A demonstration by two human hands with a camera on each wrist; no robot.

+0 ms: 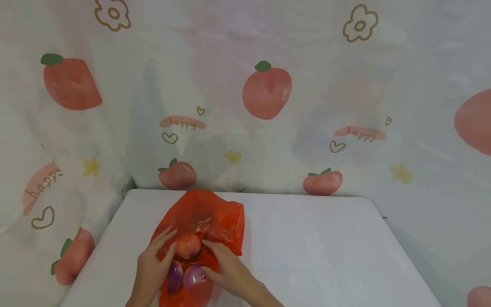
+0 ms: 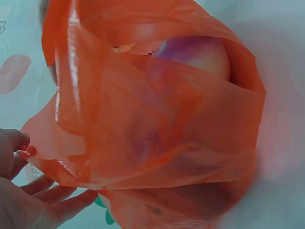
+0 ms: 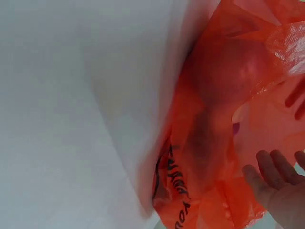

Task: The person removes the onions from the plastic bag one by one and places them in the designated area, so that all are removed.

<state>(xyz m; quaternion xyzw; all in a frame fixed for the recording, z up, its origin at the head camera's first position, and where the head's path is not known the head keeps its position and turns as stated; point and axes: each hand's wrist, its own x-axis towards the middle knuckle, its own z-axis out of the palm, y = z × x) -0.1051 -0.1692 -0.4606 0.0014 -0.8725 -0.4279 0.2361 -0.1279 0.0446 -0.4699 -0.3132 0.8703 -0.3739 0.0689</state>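
A translucent red plastic bag (image 1: 226,221) lies on the table with its mouth open. A round orange-and-purple thing (image 1: 188,246), which looks like an onion, shows in the bag's opening. Two purple rounded things, one on the left (image 1: 175,276) and a shinier one on the right (image 1: 194,277), sit nearer in the bag. My left hand (image 1: 153,260) is at the bag's left side; in the left wrist view its fingers (image 2: 71,207) pinch the bag's edge. On the other side my right hand (image 1: 230,270) reaches to the opening, fingers extended and spread.
The bag and hands are on a white-covered table (image 1: 307,247). A pale curtain (image 1: 307,85) printed with peaches, flowers and hearts hangs behind the table and along its left side. Black lettering (image 3: 176,191) marks the bag's side.
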